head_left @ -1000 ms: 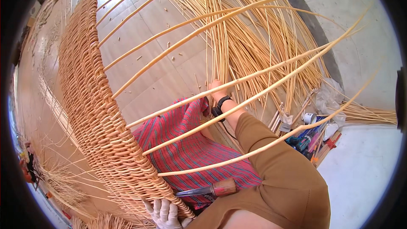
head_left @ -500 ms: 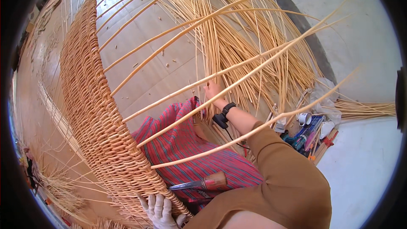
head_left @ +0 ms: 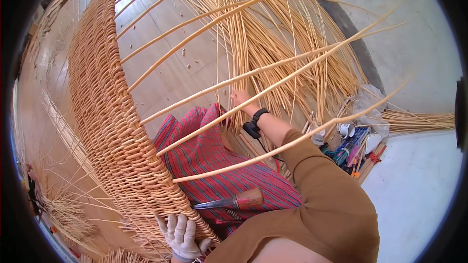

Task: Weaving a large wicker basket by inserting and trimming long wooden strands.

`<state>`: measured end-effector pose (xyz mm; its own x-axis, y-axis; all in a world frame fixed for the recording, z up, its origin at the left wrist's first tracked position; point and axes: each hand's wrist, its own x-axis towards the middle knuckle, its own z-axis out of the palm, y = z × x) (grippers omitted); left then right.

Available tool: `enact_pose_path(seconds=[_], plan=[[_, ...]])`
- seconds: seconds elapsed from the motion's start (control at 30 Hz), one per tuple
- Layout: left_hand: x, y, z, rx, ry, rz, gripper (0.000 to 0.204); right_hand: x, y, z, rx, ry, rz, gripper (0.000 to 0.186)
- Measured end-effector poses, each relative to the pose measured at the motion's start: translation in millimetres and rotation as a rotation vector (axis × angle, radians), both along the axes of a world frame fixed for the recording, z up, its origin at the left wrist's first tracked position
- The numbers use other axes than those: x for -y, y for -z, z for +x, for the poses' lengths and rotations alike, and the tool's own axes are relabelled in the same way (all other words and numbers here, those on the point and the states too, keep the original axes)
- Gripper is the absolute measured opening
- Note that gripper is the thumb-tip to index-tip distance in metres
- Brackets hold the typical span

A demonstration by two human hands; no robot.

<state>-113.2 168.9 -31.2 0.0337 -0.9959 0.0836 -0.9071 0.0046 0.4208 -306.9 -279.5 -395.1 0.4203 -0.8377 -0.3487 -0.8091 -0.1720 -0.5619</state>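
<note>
My left hand, in a pale glove, grips the lower edge of a tall woven wicker panel. Several long bare stakes curve out from it to the right. My right hand, bare with a dark wristband, is closed on thin light rods at the near end of a large loose pile on the floor; its fingertips are partly hidden by them. A tool with a long metal shank and wooden handle lies on red striped cloth beside the panel, below my right arm.
At the right lie a plastic bag, a white mug, assorted tools and another rod bundle, beside a pale wall. Loose pale strands lie at the left; small offcuts are scattered on the tiled floor.
My right hand has moved a little left among the rods, from lower down the view to slightly higher. The panel and stakes have shifted slightly in view; my left hand keeps its grip.
</note>
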Motion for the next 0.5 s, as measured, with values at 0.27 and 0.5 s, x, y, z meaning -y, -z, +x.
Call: enact_pose_path(seconds=[0.27,0.5], plan=[[-6,-1,-5,-0.026,-0.057,0.001,0.073,18,15,42,-0.038,0.345,-0.019,0.033],[2,-7,-5,-0.073,-0.053,0.002,0.068,25,-7,54,-0.132,0.373,0.136,0.027]])
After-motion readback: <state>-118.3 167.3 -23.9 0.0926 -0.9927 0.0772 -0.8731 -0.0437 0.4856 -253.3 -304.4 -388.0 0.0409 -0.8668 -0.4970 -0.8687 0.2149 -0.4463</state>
